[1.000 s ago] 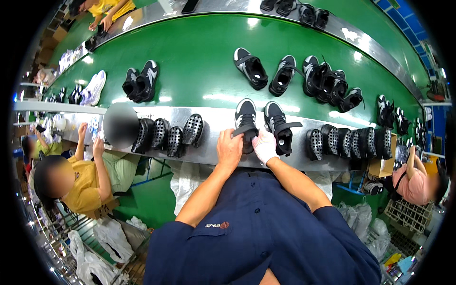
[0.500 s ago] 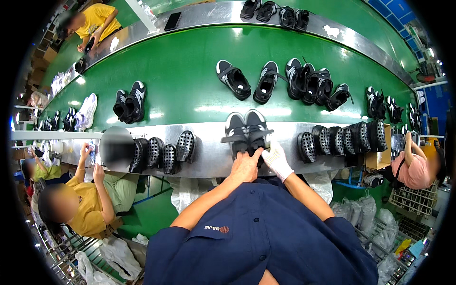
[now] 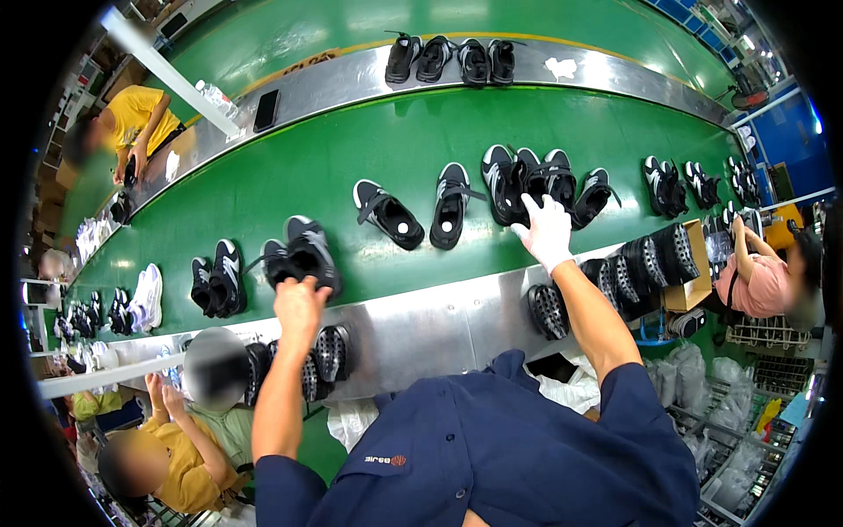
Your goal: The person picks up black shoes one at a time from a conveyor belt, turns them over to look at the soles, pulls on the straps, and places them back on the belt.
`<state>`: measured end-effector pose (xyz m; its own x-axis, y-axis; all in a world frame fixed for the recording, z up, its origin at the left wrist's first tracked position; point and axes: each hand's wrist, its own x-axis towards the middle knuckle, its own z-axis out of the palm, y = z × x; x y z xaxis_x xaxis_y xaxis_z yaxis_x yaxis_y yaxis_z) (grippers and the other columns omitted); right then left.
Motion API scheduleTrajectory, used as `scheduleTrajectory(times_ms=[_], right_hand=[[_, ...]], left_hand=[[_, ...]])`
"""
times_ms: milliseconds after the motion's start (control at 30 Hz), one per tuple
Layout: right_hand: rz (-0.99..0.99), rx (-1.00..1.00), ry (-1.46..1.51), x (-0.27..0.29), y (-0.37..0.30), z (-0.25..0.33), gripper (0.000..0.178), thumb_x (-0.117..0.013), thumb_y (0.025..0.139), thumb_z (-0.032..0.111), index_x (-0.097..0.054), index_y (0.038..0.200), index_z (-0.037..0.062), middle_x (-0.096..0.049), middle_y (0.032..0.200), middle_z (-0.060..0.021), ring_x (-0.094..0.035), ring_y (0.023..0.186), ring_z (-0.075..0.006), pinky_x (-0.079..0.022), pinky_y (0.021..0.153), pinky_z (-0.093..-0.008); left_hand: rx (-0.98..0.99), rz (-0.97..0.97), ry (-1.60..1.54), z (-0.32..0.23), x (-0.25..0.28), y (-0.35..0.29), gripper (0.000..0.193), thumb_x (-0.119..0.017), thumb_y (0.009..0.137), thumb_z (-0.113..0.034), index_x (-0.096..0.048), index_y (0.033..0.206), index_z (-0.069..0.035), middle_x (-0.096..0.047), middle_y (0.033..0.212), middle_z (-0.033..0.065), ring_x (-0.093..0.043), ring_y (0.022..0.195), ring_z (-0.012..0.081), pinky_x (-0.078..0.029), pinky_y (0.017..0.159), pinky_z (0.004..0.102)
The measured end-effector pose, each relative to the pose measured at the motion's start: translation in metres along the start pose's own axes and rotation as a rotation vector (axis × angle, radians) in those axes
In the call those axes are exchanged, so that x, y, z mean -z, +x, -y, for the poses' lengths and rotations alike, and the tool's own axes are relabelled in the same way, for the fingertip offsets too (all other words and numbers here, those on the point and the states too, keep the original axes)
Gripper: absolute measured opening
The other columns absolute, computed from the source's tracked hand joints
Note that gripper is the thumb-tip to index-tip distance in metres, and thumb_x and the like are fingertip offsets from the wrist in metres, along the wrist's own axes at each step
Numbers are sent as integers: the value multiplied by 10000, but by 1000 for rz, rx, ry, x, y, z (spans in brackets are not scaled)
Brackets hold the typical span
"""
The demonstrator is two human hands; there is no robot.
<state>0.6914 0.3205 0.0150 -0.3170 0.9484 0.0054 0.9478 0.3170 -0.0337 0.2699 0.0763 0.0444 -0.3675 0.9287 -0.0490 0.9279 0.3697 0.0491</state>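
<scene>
My bare left hand (image 3: 300,307) has its fingers curled over the heel end of a pair of black-and-grey sneakers (image 3: 309,248), toes pointing away, on the left part of the green belt. To the right, my right hand (image 3: 546,230), in a white glove, reaches over the belt. Its thumb and fingers are apart. Its fingertips meet the heel of a black-and-grey sneaker (image 3: 499,180) in a close group; whether they press on it I cannot tell. Two single sneakers, one (image 3: 384,213) and another (image 3: 450,206), stand between my hands.
Studded black shoe-shaped blocks (image 3: 332,351) line the metal ledge (image 3: 421,329), with more (image 3: 549,312) at right beside a cardboard box (image 3: 694,263). Sneakers (image 3: 452,60) and a phone (image 3: 266,111) lie on the far ledge. Co-workers sit on both sides and at far left.
The pair of sneakers has gone from the near ledge to the belt at left with my left hand. My right hand has left that pair and moved out to the sneaker group.
</scene>
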Motion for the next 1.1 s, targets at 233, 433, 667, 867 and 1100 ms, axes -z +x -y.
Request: scheduleTrajectory(times_ms=[233,433,667,867,1100], right_hand=[[53,83,-209,-40,44,9,349,-763,843,526,-772,905,183,-685,882,-86,-595,983,-318,-427,828,-476],[-11,-49,-300,-47,74,-79,325,-763,846,503,-765,881,180,-716,891,-114,-665,933,-342,-469,751,-511],[75,-123,146,-19,68,-37,257,-633,858,285,-637,924,37,-674,895,-204,-690,868,-365,-544,751,-512],[159,-34,795,-84,-4,111,691,-661,818,186,-479,1469,42,-507,1450,-255,-562,1211,-489,-475,1068,-518],[160,206,816,-12,-92,76,575,-742,862,292,-592,1375,78,-555,1402,-224,-592,1204,-444,-500,1028,-490]], left_hand=[[62,22,255,49,-31,40,418,-847,788,-330,-724,1105,-87,-653,1029,156,-620,1029,358,-532,846,477],[-337,-29,-360,-115,-45,46,464,-837,797,-186,-649,1208,-81,-608,1189,210,-585,1135,395,-532,910,512],[-147,312,-381,-205,-71,95,733,-859,814,-260,-507,1457,-226,-580,1199,257,-545,1179,440,-518,917,568],[-289,309,-287,-225,-94,91,360,-684,902,-212,-649,1260,-208,-669,1062,231,-637,1050,413,-510,868,570],[-471,140,-345,-209,-34,12,270,-729,863,-187,-658,1108,-97,-686,870,167,-675,886,371,-530,740,520]])
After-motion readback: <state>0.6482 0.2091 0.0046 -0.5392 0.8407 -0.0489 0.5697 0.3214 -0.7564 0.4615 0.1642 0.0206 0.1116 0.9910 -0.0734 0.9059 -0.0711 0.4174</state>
